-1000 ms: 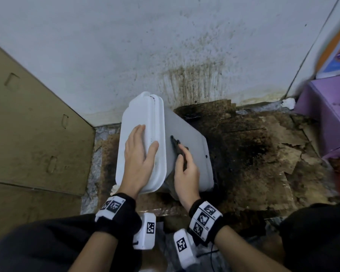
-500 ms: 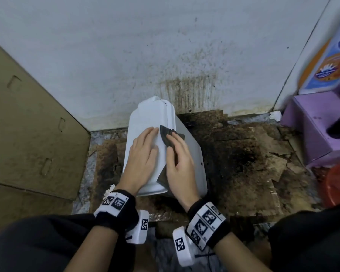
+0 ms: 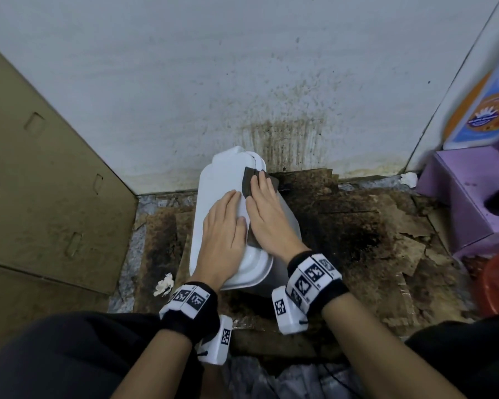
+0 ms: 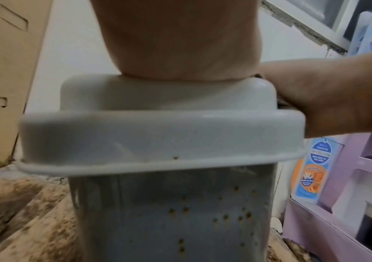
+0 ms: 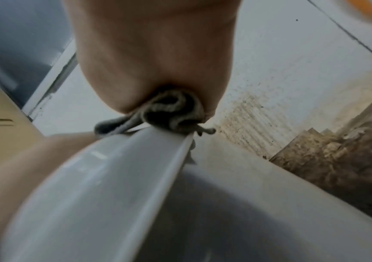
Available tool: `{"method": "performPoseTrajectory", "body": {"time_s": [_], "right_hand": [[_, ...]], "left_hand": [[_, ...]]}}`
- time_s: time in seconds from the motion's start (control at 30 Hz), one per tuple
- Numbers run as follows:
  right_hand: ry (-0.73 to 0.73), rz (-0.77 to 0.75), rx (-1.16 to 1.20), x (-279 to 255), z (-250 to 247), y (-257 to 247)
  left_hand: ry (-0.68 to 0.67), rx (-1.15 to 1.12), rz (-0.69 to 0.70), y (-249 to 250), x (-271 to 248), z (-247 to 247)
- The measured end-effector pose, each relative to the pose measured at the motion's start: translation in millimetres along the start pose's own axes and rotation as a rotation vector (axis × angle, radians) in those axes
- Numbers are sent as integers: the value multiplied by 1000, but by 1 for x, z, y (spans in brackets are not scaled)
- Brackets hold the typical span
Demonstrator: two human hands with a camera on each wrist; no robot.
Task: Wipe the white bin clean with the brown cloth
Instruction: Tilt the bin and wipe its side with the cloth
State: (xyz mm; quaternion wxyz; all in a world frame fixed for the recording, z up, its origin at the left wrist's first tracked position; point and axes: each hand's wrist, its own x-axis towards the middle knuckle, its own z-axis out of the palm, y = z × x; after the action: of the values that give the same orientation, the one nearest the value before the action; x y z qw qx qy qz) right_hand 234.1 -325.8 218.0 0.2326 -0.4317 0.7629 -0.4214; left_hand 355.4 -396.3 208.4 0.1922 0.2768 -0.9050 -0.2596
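Nearest the camera, two forearms reach forward from dark trouser legs, each wrist wrapped in a black band with white marker blocks. The left hand (image 3: pixel 224 226) lies flat on the lid of the white bin (image 3: pixel 213 182), fingers straight and together, palm pressing down — it grasps nothing. Just beside it, the right hand (image 3: pixel 267 214) presses the brown cloth (image 3: pixel 249 182) onto the lid's right edge; its fingers stretch out flat over the cloth, and from the right wrist the cloth (image 5: pixel 171 113) shows bunched under the heel of the palm, draped over the rim of the bin (image 5: pixel 113 177). The two thumbs almost touch.

The bin stands upright on stained, torn cardboard sheets (image 3: pixel 357 226) covering the floor, close to the wall. From the left wrist, its grey body (image 4: pixel 169 212) below the lid is dotted with brown specks. A crumpled white scrap (image 3: pixel 164 285) lies on the floor left of the bin.

Farther off, a large cardboard panel (image 3: pixel 41 168) leans on the left, a purple stool (image 3: pixel 467 197) stands on the right with a labelled bottle (image 3: pixel 484 110) behind it, and the white wall (image 3: pixel 213 67) behind the bin carries a brown splatter stain (image 3: pixel 283 139).
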Motion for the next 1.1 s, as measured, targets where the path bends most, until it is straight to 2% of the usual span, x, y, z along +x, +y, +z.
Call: {"method": "performPoseTrajectory", "body": {"time_s": [0.13, 0.3, 0.43, 0.53, 0.67, 0.8, 0.9, 1.1], "right_hand": [[-1, 8, 73, 3, -12, -1], [183, 55, 251, -48, 2, 3], [234, 58, 276, -85, 19, 3], [227, 60, 238, -75, 19, 4], [133, 67, 129, -33, 1, 10], [112, 89, 186, -14, -12, 5], [154, 74, 202, -23, -9, 8], [278, 9, 212, -79, 12, 11]], "left_hand": [[13, 0, -6, 2, 3, 2], [19, 10, 26, 11, 4, 9], [14, -9, 21, 10, 6, 13], [19, 0, 23, 11, 5, 12], [17, 2, 20, 11, 5, 10], [9, -1, 15, 11, 5, 9], [5, -8, 17, 11, 4, 10], [8, -22, 15, 9, 6, 11]]}}
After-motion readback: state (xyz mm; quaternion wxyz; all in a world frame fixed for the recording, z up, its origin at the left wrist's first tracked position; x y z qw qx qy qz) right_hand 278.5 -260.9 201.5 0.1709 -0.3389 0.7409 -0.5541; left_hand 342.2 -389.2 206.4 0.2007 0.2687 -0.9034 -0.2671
